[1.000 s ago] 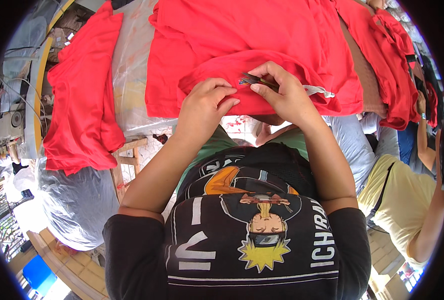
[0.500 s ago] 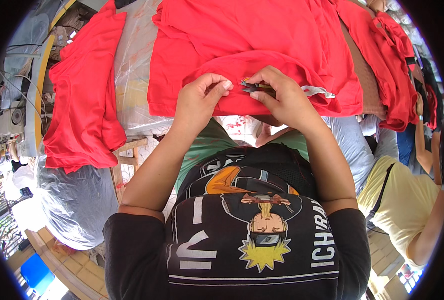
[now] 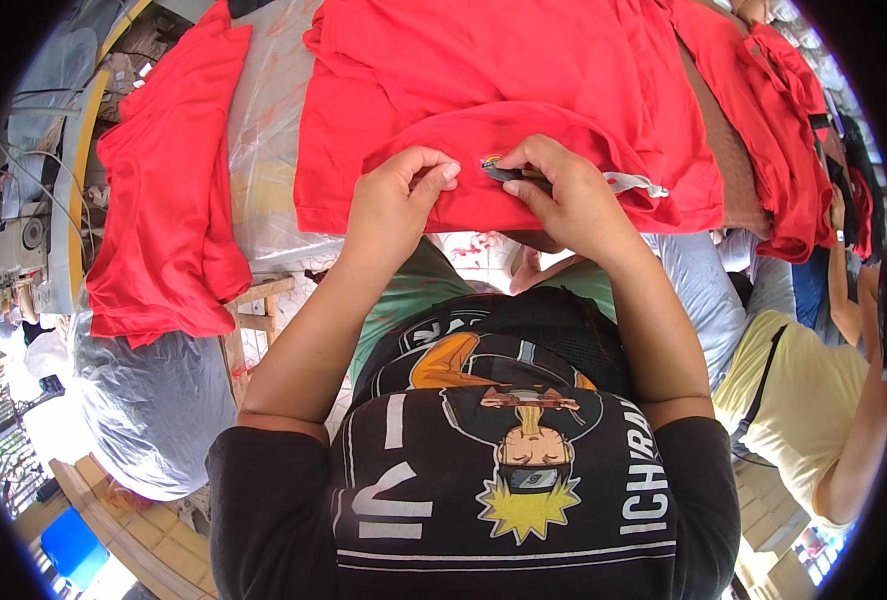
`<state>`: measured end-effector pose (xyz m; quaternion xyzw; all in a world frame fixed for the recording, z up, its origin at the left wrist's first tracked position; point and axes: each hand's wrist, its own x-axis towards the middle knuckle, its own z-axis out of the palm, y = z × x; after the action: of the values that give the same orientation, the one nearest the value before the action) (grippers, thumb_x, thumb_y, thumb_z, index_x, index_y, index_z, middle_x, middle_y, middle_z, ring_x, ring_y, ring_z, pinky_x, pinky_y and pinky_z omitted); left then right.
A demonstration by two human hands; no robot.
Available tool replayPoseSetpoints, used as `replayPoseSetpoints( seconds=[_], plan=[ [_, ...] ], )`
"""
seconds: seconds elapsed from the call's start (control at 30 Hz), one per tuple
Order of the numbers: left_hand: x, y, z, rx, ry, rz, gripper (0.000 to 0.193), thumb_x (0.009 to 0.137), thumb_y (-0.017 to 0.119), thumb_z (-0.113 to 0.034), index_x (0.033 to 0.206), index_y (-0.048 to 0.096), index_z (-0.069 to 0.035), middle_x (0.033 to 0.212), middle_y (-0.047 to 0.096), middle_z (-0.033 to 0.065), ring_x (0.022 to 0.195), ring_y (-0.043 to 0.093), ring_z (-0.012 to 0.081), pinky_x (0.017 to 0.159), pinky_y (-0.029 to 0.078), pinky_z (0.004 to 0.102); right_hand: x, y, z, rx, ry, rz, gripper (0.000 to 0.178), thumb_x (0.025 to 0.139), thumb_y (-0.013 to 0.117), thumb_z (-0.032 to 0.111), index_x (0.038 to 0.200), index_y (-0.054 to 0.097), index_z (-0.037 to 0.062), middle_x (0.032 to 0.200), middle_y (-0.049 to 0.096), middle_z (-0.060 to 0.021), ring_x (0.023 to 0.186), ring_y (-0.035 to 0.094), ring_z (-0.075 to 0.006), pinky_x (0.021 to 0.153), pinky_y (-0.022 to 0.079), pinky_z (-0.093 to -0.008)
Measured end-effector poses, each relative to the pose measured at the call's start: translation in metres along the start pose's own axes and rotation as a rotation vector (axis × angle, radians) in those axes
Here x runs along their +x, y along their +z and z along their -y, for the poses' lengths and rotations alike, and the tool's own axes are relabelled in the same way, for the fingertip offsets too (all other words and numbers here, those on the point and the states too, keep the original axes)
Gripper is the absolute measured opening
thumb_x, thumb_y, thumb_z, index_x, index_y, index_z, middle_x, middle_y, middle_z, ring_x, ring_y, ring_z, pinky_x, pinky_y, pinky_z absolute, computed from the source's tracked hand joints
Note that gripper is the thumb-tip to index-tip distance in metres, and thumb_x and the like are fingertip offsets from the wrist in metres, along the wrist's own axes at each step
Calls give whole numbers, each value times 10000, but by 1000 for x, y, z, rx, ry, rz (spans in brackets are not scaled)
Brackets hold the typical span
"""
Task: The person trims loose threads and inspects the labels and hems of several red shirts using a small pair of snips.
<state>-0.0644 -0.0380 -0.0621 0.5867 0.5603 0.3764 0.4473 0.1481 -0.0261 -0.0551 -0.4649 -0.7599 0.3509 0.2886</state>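
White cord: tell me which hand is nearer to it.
Right. The right hand is close on the cord's left side; the left hand is farther left.

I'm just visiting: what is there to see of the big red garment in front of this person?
The red garment is bright, looks like soft fabric, and lies spread and loosely creased on a plastic-covered table. Its near part forms a curved fold, with a small colourful label. A white cord sticks out at the right. Over it, the right hand holds small dark clippers by the label; whether the left hand pinches any cloth, I can't tell.
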Motion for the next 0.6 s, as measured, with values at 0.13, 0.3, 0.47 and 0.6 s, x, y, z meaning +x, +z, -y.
replayPoseSetpoints(
  seconds=[0.13, 0.3, 0.47, 0.6],
  plan=[
    [1, 3, 0, -268, -145, -2, 139, 899, 644, -144, 924, 683, -12, 887, 690, 86, 816, 666, 172, 728, 513, 304, 2, 2, 3, -67, -46, -9, 187, 813, 667, 60, 986, 595, 48, 959, 628, -124, 889, 632, -330, 753, 507, -389],
    [-1, -12, -5, 8, 331, 151, 266, 943, 600, -193, 786, 672, 9, 907, 671, 106, 878, 619, 157, 779, 481, 298, 4, 3, 4, -171, -126, -44, 191, 809, 663, 59, 987, 593, 53, 961, 625, -116, 889, 630, -333, 746, 506, -401],
    [0, -79, -67, -124, 553, 353, 539, 1032, 414, -285, 651, 641, 21, 929, 652, 122, 910, 588, 189, 844, 430, 308, 7, -17, 10, -139, -95, -181, 196, 832, 660, 72, 1015, 596, 43, 981, 627, -122, 876, 637, -319, 744, 514, -383],
    [6, -107, -69, -98, 612, 218, 502, 1046, 342, -278, 790, 650, 24, 981, 649, 128, 946, 591, 204, 887, 424, 330, 3, -35, 15, -99, -72, -329, 226, 854, 672, 85, 1064, 605, 40, 989, 631, -126, 863, 644, -279, 744, 519, -353]
  ],
)
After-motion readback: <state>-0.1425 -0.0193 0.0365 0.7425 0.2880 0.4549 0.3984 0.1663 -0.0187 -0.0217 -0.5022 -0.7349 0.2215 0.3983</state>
